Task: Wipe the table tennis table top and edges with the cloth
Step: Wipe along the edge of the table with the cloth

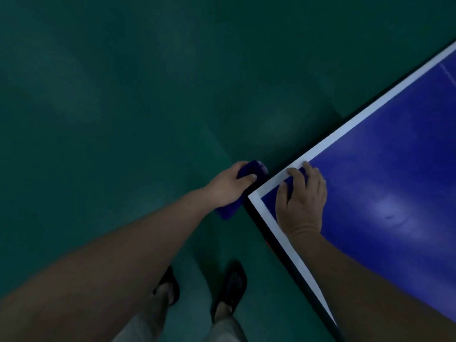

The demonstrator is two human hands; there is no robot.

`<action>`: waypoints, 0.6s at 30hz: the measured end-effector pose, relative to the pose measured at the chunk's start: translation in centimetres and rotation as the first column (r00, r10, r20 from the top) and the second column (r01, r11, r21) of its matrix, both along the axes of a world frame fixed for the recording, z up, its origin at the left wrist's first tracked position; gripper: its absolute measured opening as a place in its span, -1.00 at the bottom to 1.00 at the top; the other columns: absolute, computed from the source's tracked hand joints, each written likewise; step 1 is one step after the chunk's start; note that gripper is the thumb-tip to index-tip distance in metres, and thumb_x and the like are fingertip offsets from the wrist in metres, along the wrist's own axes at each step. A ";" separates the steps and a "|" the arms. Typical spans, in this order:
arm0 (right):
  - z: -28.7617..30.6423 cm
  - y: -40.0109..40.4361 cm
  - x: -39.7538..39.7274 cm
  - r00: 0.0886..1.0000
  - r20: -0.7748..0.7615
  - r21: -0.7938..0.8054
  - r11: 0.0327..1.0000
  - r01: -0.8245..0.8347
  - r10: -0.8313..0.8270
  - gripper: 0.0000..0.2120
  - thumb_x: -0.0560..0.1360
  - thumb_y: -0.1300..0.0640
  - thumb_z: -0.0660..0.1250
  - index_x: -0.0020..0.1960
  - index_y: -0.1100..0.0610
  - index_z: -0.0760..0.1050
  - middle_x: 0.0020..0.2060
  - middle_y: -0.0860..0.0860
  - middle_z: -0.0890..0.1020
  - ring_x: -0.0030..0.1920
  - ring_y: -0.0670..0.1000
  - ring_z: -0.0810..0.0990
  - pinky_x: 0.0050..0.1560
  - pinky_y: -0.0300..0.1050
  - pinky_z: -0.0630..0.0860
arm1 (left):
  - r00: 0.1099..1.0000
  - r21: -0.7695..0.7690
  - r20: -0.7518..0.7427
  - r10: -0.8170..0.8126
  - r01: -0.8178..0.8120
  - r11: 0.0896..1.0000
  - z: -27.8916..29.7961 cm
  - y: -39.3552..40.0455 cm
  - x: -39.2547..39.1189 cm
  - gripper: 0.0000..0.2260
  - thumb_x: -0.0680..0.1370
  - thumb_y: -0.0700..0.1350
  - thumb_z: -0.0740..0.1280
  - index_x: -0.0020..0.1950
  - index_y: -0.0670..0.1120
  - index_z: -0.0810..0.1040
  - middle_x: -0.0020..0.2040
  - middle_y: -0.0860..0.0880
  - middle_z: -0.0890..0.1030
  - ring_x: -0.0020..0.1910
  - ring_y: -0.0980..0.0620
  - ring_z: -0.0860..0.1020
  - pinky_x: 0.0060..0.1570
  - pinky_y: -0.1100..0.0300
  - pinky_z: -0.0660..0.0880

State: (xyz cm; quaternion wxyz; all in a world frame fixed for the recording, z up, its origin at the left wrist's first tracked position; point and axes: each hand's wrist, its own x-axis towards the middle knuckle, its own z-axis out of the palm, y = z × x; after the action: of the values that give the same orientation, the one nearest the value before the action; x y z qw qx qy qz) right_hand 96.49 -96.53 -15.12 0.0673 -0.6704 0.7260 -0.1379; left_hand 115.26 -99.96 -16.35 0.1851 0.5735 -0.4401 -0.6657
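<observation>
The left hand is gripping the cloth against the table corner's side. The right hand is lying loose on that corner. The cloth might be slipping down, missing the edge.

Cloth left of table corner.

This looks like an indoor sports hall or table tennis room. A wide, smooth green sports floor fills most of the view, dimly lit with soft glare patches. One corner of a blue table tennis table, with white boundary lines and a dark edge, stands on it.
</observation>
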 end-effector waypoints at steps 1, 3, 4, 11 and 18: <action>0.1 -0.1 -0.1 1.000 0.004 0.007 1.000 0.004 -0.004 -0.58 0.57 -0.02 0.10 0.30 0.14 0.49 0.44 0.17 0.39 0.49 0.25 0.25 0.50 0.30 0.16 | 0.999 0.002 -0.005 -0.046 0.046 0.999 0.1 -1.0 -0.2 -0.75 0.64 0.10 0.24 0.32 0.21 0.38 0.08 0.11 0.60 0.00 0.05 0.60 -0.02 0.13 0.54; 0.3 -0.3 -0.2 1.000 0.004 0.023 1.000 0.012 -0.012 -0.58 0.57 -0.03 0.09 0.30 0.13 0.50 0.45 0.16 0.38 0.50 0.24 0.24 0.51 0.28 0.14 | 0.996 0.015 -0.015 -0.090 0.091 0.996 0.0 -2.4 -0.6 -0.79 0.63 0.08 0.26 0.27 0.23 0.39 0.06 0.14 0.60 0.00 0.07 0.60 -0.04 0.15 0.52; 0.3 -0.2 -0.2 1.000 -0.001 0.029 1.000 0.010 -0.010 -0.58 0.57 -0.03 0.09 0.30 0.13 0.50 0.45 0.16 0.38 0.51 0.24 0.23 0.51 0.27 0.13 | 0.994 0.010 -0.012 -0.106 0.106 0.994 0.0 -2.7 -0.7 -0.78 0.63 0.07 0.26 0.27 0.22 0.40 0.05 0.15 0.60 -0.01 0.08 0.60 -0.05 0.16 0.51; 0.5 -0.3 0.0 0.999 -0.029 0.063 0.998 0.018 -0.016 -0.58 0.57 -0.04 0.09 0.31 0.09 0.50 0.47 0.13 0.37 0.53 0.22 0.20 0.54 0.24 0.08 | 0.983 -0.027 -0.027 -0.181 0.180 0.983 -0.2 -5.8 -2.8 -0.79 0.63 0.03 0.29 0.24 0.19 0.40 0.08 0.10 0.60 0.05 0.05 0.59 -0.02 0.17 0.49; 0.7 -0.5 0.0 0.998 -0.067 0.078 0.997 0.024 -0.018 -0.60 0.59 -0.04 0.11 0.31 0.08 0.50 0.47 0.14 0.38 0.52 0.21 0.23 0.53 0.24 0.11 | 0.974 0.004 -0.063 -0.219 0.220 0.975 0.6 -5.6 -2.1 -0.72 0.63 0.11 0.27 0.33 0.21 0.39 0.15 0.10 0.61 0.08 0.11 0.59 0.13 0.13 0.51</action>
State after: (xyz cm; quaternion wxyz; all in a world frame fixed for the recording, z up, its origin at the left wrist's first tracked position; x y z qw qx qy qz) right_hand 96.50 -97.01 -14.38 0.0682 -0.6637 0.7397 -0.0877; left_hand 113.17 -105.58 -15.72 0.1207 0.5013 -0.4911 -0.7021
